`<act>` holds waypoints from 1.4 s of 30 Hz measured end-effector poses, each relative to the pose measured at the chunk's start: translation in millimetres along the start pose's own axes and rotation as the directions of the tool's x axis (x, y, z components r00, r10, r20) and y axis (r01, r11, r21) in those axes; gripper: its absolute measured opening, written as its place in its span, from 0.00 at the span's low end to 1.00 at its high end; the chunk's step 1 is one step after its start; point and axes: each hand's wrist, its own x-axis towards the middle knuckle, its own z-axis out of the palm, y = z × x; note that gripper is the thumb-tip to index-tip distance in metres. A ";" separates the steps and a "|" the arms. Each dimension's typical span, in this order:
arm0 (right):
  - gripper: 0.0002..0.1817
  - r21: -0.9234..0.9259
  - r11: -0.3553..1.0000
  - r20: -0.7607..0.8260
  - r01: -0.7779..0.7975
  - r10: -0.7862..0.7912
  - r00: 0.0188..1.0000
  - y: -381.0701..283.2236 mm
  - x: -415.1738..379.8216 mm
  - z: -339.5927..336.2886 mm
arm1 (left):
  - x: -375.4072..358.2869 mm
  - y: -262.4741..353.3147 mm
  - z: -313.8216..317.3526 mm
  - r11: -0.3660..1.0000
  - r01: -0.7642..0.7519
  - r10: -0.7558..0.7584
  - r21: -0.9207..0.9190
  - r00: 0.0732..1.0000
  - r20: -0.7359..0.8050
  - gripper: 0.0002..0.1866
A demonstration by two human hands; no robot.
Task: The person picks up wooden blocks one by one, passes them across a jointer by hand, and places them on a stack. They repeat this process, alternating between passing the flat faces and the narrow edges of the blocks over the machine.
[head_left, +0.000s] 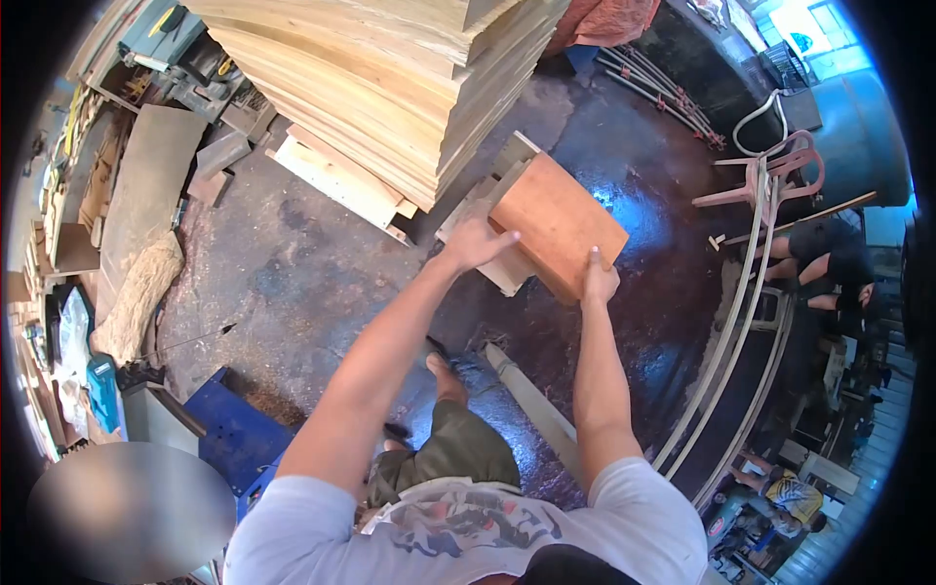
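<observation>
A reddish-brown, box-shaped wooden block is tilted in front of me, its broad top face and one side showing. My right hand grips its near right corner, thumb over the top edge and fingers mostly out of sight. At its left end is my left hand, closed on the block, with the thumb pointing along its near edge. Beneath and left of the block are paler wooden pieces, partly covered by it and my left hand.
A tall stack of pale boards rises just ahead. A long grey beam lies by my legs, a blue metal stand to the left. Pink plastic chair, curved rails and people are on the right.
</observation>
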 end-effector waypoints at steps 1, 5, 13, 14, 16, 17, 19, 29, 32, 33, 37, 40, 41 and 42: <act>0.33 -0.015 1.000 -0.014 0.005 -0.005 1.000 -3.4 -2.0 0.1 | 10.2 7.8 14.1 0.997 0.066 -0.066 -0.037 0.998 0.018 0.51; 0.31 0.158 0.986 0.070 -0.045 0.034 0.997 -12.9 -2.8 -23.8 | 18.2 14.1 33.4 0.975 0.112 -0.111 -0.193 0.994 0.018 0.50; 0.25 0.262 0.880 0.668 -0.396 0.131 0.732 -26.5 -88.9 -76.8 | -221.0 113.7 -34.7 0.963 -0.259 0.224 -0.074 0.924 -0.309 0.38; 0.21 0.228 0.853 0.765 -0.468 0.140 0.629 -27.3 -116.2 -71.8 | -255.7 114.4 -44.3 0.968 -0.250 0.230 -0.014 0.909 -0.346 0.38; 0.19 0.200 0.885 0.860 -0.420 0.047 0.508 -21.4 -173.2 -51.0 | -324.5 104.0 -66.6 0.983 -0.166 0.185 0.081 0.885 -0.427 0.40; 0.20 0.187 0.889 0.892 -0.417 0.024 0.452 -25.7 -216.2 -46.2 | -355.1 99.3 -81.6 0.987 -0.144 0.164 0.078 0.863 -0.479 0.42; 0.23 0.019 0.916 0.944 -0.401 0.116 0.309 -34.9 -291.5 -34.9 | -416.7 78.4 -104.8 0.996 -0.070 0.086 0.050 0.822 -0.563 0.43; 0.37 0.334 0.912 0.939 0.237 -0.300 -0.168 -93.4 -630.5 2.8 | -717.1 -15.9 -117.7 0.885 0.111 -0.449 -0.452 -0.053 -0.892 0.40; 0.38 0.425 0.863 0.896 0.275 -0.356 -0.267 -116.3 -751.8 6.6 | -748.4 -78.4 -151.5 0.872 -0.054 -0.473 -0.487 -0.354 -0.807 0.34; 0.38 0.440 0.849 0.887 0.294 -0.358 -0.292 -110.9 -781.6 28.9 | -762.7 -118.6 -162.1 0.866 0.044 -0.439 -0.498 -0.408 -0.801 0.33; 0.37 0.501 0.809 0.861 0.307 -0.429 -0.273 -83.8 -882.3 130.9 | -824.0 -204.1 -254.1 0.719 -0.106 -0.672 -0.687 -0.361 -0.647 0.42; 0.34 0.606 0.648 0.794 0.462 -0.457 -0.400 -103.8 -920.6 132.3 | -820.5 -211.7 -299.9 0.801 0.033 -0.489 -0.598 -0.540 -0.685 0.44; 0.34 0.651 0.556 0.758 0.516 -0.443 -0.479 -108.5 -928.3 128.1 | -813.6 -192.4 -314.4 0.821 0.075 -0.405 -0.565 -0.621 -0.671 0.45; 0.31 0.789 0.332 0.586 0.517 -0.659 -0.472 -98.8 -928.9 129.3 | -804.2 -182.1 -320.4 0.827 0.121 -0.319 -0.549 -0.703 -0.635 0.46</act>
